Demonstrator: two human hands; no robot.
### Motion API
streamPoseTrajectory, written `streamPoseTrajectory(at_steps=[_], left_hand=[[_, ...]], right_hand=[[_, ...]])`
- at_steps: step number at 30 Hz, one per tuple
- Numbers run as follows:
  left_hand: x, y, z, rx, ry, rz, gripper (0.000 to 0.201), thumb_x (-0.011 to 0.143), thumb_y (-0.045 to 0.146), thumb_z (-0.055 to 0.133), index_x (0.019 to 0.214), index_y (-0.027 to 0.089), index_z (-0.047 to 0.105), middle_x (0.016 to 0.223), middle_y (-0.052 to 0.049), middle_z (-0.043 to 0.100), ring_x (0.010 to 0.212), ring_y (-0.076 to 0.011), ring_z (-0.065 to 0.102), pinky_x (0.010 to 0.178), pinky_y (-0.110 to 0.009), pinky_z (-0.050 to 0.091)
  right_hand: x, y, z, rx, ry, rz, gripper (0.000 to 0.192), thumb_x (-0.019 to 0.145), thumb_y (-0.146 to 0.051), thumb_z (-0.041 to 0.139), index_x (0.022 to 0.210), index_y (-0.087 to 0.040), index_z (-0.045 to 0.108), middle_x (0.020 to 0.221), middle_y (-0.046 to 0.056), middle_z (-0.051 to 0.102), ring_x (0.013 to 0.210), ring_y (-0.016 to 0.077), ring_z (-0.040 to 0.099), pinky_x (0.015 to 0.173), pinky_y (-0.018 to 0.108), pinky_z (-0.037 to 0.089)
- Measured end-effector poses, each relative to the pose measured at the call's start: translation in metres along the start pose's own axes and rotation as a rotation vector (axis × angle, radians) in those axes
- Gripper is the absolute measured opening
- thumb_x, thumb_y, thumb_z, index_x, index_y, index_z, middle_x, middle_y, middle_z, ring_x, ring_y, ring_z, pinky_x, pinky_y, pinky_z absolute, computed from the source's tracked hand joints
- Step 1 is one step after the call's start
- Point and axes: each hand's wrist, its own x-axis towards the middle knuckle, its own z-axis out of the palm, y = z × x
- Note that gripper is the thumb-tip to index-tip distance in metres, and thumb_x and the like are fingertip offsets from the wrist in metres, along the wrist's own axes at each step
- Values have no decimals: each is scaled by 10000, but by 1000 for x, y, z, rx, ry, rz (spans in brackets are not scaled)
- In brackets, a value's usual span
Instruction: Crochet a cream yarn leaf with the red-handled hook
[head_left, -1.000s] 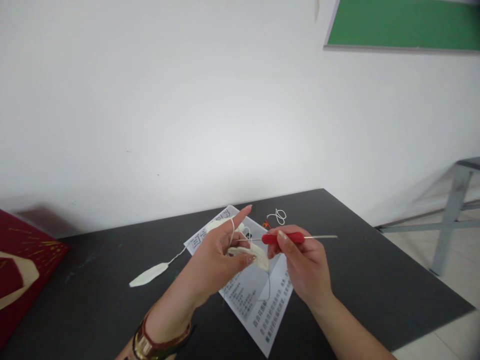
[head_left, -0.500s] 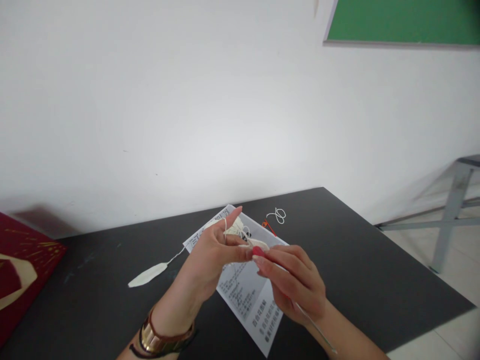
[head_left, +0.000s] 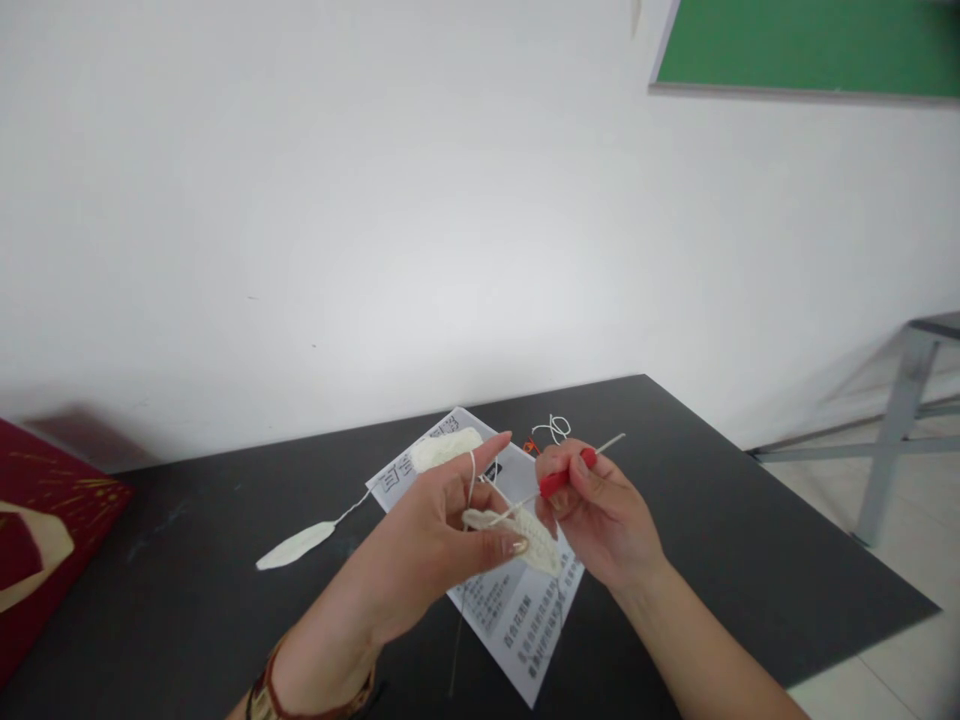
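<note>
My left hand (head_left: 450, 545) pinches a white crocheted petal (head_left: 541, 545) between thumb and fingers, with white yarn (head_left: 472, 475) looped over the raised index finger. In my right hand (head_left: 604, 510) is a crochet hook (head_left: 555, 483) with a red grip, closed in the fingers. Its thin shaft points left to the petal's upper edge; the tip's exact place in the stitches is too small to tell. Under both hands lies a printed paper sheet (head_left: 517, 640). Another white crocheted piece (head_left: 448, 449) rests on the sheet's far end, partly behind my left hand.
A finished-looking white petal (head_left: 296, 547) with a yarn tail lies left on the black table (head_left: 720, 560). Beyond the sheet are a small orange item (head_left: 530, 446) and a curl of white yarn (head_left: 556, 428). A dark red printed item (head_left: 52, 540) stands at far left, a metal-legged stool (head_left: 900, 430) at right.
My right hand has turned over and drawn slightly up and away from my left hand, bringing the hook and its shaft into view. The petal now shows more fully in my left hand.
</note>
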Motion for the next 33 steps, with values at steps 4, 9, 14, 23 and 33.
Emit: streamPoseTrajectory(at_steps=[4, 9, 14, 23, 33], left_hand=[[-2, -1, 0, 34, -24, -21, 813, 693, 171, 775, 1413, 209, 399, 761, 24, 603, 664, -114, 550, 645, -258, 396], [-3, -2, -3, 58, -54, -38, 785, 695, 177, 770, 1399, 216, 425, 781, 7, 607, 693, -143, 575, 668, -286, 416], [-3, -1, -2, 73, -71, -35, 752, 704, 145, 746, 1389, 220, 446, 762, 9, 602, 688, -151, 580, 660, -290, 431], [-3, -1, -5, 112, -78, -22, 748, 716, 137, 738, 1397, 209, 435, 779, -1, 631, 700, -143, 590, 655, -264, 437], [-3, -1, -6, 131, -71, -18, 735, 703, 133, 741, 1378, 215, 464, 760, 15, 597, 681, -143, 581, 630, -261, 437]], right_hand=[[2, -7, -1, -56, -34, -24, 180, 784, -329, 708, 697, -174, 674, 587, -4, 600, 463, 96, 487, 402, 203, 423], [3, -16, -2, -134, -27, -55, 198, 764, -342, 715, 667, -175, 673, 594, 2, 599, 451, 107, 487, 409, 226, 371], [2, -26, -2, -244, -37, -104, 190, 729, -348, 738, 646, -185, 690, 580, 10, 587, 468, 130, 477, 447, 257, 341], [1, -37, -5, -347, -59, -171, 178, 741, -350, 727, 658, -194, 705, 559, 22, 572, 502, 150, 452, 468, 277, 312], [1, -42, -6, -427, -87, -213, 190, 741, -368, 734, 654, -200, 710, 563, 33, 600, 521, 165, 467, 478, 286, 338]])
